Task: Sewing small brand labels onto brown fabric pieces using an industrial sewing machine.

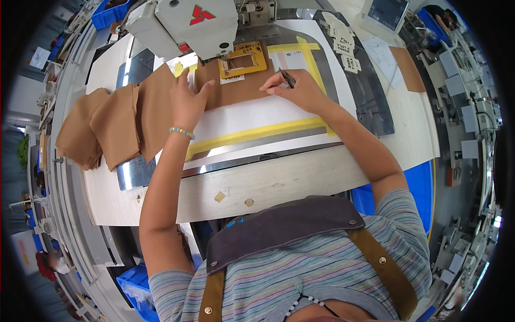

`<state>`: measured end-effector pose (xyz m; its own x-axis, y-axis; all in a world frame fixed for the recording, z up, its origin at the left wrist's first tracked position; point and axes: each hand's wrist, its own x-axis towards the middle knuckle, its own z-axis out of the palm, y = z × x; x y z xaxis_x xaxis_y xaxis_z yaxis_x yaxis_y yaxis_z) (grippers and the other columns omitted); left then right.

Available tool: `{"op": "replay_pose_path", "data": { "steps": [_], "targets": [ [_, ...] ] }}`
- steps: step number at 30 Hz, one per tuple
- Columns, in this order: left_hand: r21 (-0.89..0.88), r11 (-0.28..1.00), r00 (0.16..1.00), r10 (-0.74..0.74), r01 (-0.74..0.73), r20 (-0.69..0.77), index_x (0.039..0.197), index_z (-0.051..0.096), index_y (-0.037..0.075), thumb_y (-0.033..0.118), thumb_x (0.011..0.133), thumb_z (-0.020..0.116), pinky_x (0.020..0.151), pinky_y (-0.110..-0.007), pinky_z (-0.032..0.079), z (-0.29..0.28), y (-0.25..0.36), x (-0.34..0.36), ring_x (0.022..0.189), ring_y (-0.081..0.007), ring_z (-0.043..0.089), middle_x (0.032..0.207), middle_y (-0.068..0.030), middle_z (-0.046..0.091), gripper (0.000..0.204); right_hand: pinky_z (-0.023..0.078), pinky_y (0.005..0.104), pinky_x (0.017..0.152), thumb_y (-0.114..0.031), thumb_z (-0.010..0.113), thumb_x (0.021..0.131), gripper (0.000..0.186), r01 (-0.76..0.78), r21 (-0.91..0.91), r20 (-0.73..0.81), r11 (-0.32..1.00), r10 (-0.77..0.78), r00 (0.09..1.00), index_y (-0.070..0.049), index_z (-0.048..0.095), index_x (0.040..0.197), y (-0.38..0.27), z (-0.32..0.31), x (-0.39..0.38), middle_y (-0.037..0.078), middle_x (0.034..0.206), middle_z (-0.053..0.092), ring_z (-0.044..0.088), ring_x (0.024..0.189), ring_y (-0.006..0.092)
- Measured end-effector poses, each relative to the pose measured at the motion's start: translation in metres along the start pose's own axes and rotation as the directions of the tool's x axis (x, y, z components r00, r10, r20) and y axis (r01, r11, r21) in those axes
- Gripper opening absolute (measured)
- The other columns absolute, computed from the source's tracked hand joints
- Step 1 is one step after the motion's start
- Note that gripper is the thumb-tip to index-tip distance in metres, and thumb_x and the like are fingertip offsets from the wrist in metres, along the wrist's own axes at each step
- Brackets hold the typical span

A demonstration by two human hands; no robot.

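Observation:
My left hand [189, 99] rests with its fingers spread at the left edge of a brown fabric piece [236, 95] under the sewing machine head [198, 27]. It touches the cloth and grips nothing that I can see. A yellow rectangular clamp frame [244, 61] lies on this piece, with part of a white label [233, 79] showing below it. At the fabric's right side, my right hand [300, 91] is closed around a dark slim tool [288, 79], its exact kind unclear. The thumb and forefinger of that hand pinch together just above the cloth.
Brown fabric pieces [115, 123] lie in overlapping stacks on the left. Yellow tape [257, 135] borders a white sheet on the worktable. White labels [341, 40] lie at the back right, near a screen [385, 13]. A blue bin [418, 188] stands below the table's right end.

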<state>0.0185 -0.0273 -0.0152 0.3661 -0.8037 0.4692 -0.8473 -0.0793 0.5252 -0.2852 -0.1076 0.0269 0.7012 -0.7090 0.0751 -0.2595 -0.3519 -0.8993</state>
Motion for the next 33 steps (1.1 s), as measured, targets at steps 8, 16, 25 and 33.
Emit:
{"op": "replay_pose_path", "data": {
  "steps": [8,16,25,33],
  "targets": [
    [0.026,0.948,0.895,-0.309,0.318,0.323,0.123,0.065,-0.007,0.033,0.087,0.084,0.087,-0.042,0.057,-0.005,0.034,0.020,0.101,-0.0361,0.071,0.120,-0.0238,0.070,0.058,0.053,0.0287,0.088,-0.011,0.073,0.097,0.014,0.017,0.048,-0.076,0.999,-0.014,0.997,-0.003,0.079,0.107,0.011,0.004,-0.002,0.004,0.098,0.078,0.068,0.092,0.0099],
    [-0.579,0.509,0.769,-0.479,0.637,0.424,0.118,0.063,-0.004,0.010,0.097,0.073,0.080,-0.033,0.055,-0.044,0.072,-0.048,0.094,-0.0177,0.068,0.107,-0.0106,0.072,0.028,0.051,0.0242,0.079,-0.022,0.068,0.103,0.023,-0.113,0.077,-0.035,0.991,0.116,0.993,-0.003,0.076,0.114,0.021,-0.001,-0.002,0.002,0.096,0.076,0.066,0.079,0.0076],
    [-0.598,0.633,0.825,-0.558,0.492,0.087,0.128,0.062,-0.008,0.016,0.100,0.072,0.098,-0.034,0.052,-0.093,0.058,-0.096,0.111,-0.0206,0.068,0.123,-0.0164,0.071,0.038,0.049,0.0298,0.077,-0.028,0.064,0.106,0.035,0.002,-0.022,0.001,1.000,-0.002,1.000,-0.006,0.069,0.132,0.009,-0.001,-0.004,0.000,0.090,0.071,0.058,0.079,0.0103],
    [-0.637,0.668,0.858,-0.514,0.384,-0.022,0.128,0.062,-0.008,0.015,0.101,0.073,0.100,-0.032,0.051,-0.116,0.055,-0.150,0.114,-0.0178,0.067,0.125,-0.0132,0.070,0.037,0.050,0.0365,0.079,-0.031,0.058,0.108,0.038,0.071,-0.382,0.085,0.921,-0.042,0.996,-0.010,0.067,0.138,-0.035,0.014,0.017,0.010,0.096,0.072,0.065,0.086,0.0228]
  ]
}}
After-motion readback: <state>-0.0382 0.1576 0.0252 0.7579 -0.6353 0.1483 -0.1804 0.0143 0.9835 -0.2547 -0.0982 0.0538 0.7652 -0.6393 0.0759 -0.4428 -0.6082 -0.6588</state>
